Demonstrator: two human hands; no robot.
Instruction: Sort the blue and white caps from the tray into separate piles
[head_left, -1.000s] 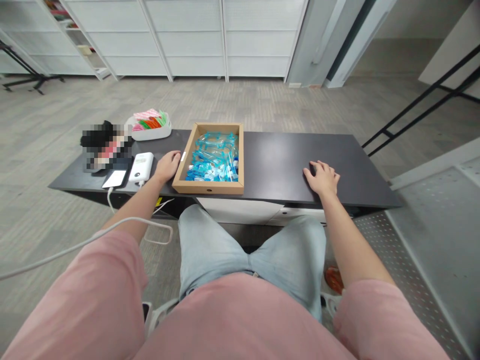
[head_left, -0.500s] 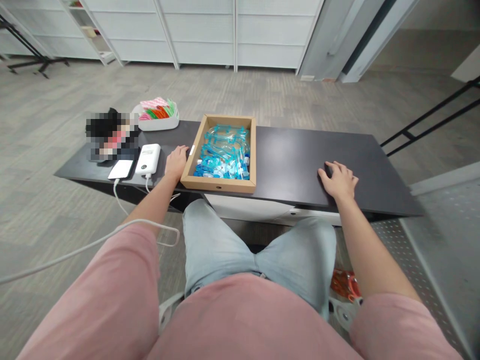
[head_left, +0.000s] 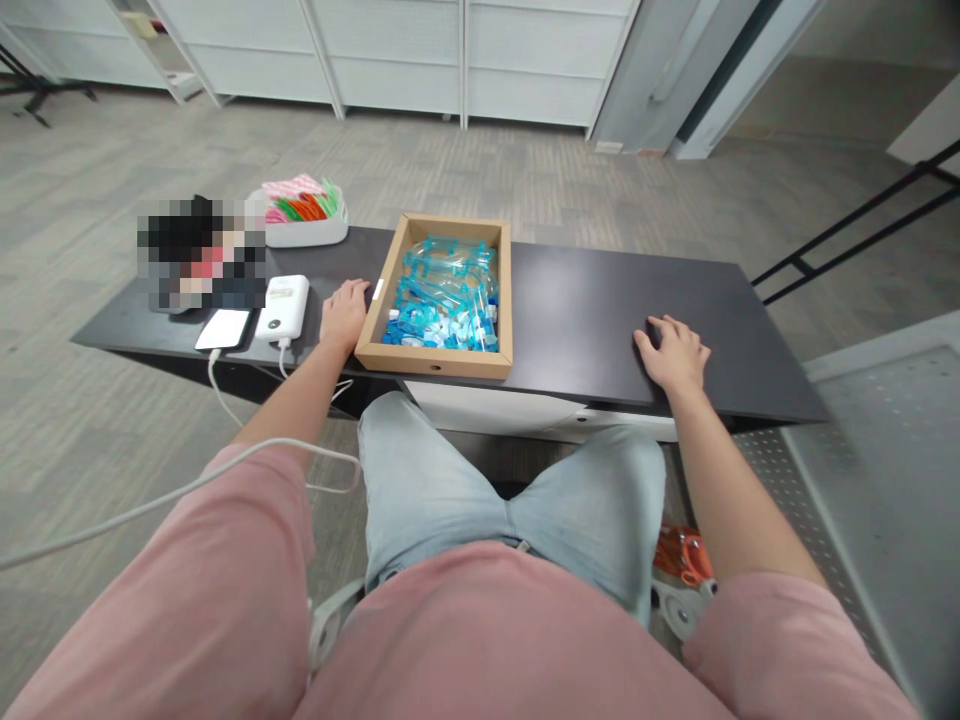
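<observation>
My left hand [head_left: 343, 312] lies flat on the black table [head_left: 585, 300], fingers stretched out, right beside the left wall of a cardboard tray [head_left: 379, 315]. The tray holds several clear and blue plastic parts [head_left: 442, 300]. My right hand [head_left: 673, 354] rests palm down on bare table top near the front edge, far to the right of the tray, fingers spread. Neither hand holds anything.
A white power bank [head_left: 283, 307] and a white phone [head_left: 223, 328] with cables lie left of my left hand. Behind them stand a white bin of coloured items [head_left: 304, 215] and a blurred dark object [head_left: 199, 255]. White cabinets line the far wall.
The view has shifted slightly as my head moved; both hands stay flat on the table in the same places.
</observation>
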